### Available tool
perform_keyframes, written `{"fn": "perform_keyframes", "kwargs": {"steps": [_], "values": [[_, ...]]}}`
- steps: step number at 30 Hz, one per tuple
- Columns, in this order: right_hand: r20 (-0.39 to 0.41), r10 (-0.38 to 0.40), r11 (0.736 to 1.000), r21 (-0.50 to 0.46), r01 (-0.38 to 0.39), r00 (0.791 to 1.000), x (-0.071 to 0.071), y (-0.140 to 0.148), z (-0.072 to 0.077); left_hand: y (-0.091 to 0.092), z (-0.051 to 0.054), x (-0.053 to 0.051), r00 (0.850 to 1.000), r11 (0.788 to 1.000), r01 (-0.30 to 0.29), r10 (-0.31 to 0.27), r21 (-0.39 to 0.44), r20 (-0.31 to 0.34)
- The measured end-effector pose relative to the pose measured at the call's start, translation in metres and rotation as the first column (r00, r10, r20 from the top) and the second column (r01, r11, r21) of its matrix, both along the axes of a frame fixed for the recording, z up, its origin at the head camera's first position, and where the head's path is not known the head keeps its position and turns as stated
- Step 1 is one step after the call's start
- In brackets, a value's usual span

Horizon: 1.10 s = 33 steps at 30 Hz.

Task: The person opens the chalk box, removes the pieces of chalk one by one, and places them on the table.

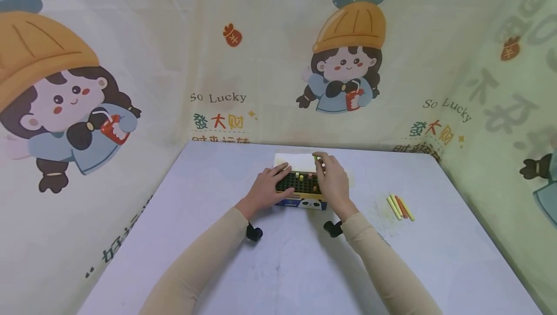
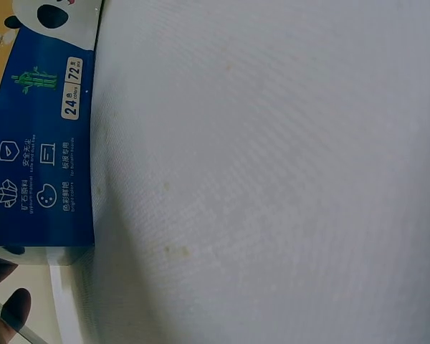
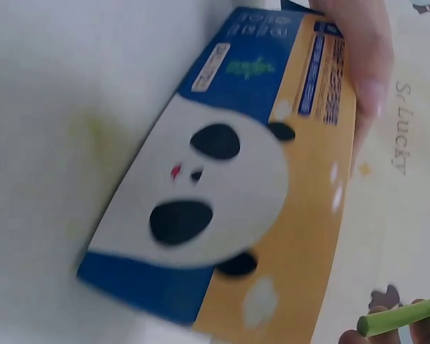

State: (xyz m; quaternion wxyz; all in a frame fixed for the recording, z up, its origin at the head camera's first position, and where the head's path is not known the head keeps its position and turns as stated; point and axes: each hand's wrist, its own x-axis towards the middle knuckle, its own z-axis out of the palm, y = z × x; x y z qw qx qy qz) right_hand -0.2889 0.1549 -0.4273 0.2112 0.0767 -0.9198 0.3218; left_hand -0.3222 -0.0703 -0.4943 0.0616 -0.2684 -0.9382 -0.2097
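A blue and yellow chalk box (image 1: 301, 202) with a panda printed on its front stands on the table. Its open top shows a dark grid of holes (image 1: 287, 184), with several chalk sticks (image 1: 301, 177) upright in it. My left hand (image 1: 266, 187) holds the box at its left end, thumb along the near top edge and fingers towards the far edge. Above the right end, my right hand (image 1: 334, 179) pinches a green chalk stick (image 3: 401, 317) between thumb and fingers. In the left wrist view, the box front (image 2: 43, 150) fills the left side.
Several yellow and orange-red chalk sticks (image 1: 401, 207) lie side by side on the white table (image 1: 278, 266), right of the box. Behind the grid stands a white flap (image 1: 296, 161). Printed cloth (image 1: 270, 53) surrounds the table at the back and sides.
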Motion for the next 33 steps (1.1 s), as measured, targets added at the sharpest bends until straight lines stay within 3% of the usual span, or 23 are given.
{"fn": "perform_keyframes", "kwargs": {"steps": [6,13,21,28,33], "values": [[-0.034,-0.073,0.997,-0.039,0.072,0.997,-0.003,0.028,-0.004,0.0,0.0,0.0,1.0,1.0,0.004,-0.004,0.0,0.005],[-0.007,-0.178,0.983,-0.058,0.177,0.984,-0.002,0.064,-0.005,-0.001,-0.001,0.001,1.0,1.0,0.003,-0.003,0.004,0.005],[0.051,-0.256,0.966,-0.029,0.258,0.965,0.003,0.094,-0.021,-0.002,0.0,0.003,1.0,1.0,-0.008,0.008,0.007,0.011],[0.214,-0.233,0.972,0.072,0.223,0.949,0.009,0.116,-0.037,-0.001,0.0,0.004,1.0,1.0,-0.014,0.014,-0.001,0.001],[0.37,-0.225,0.973,0.13,0.19,0.901,0.01,0.13,-0.046,0.001,0.0,0.003,1.0,1.0,-0.01,0.01,0.022,-0.01]]}}
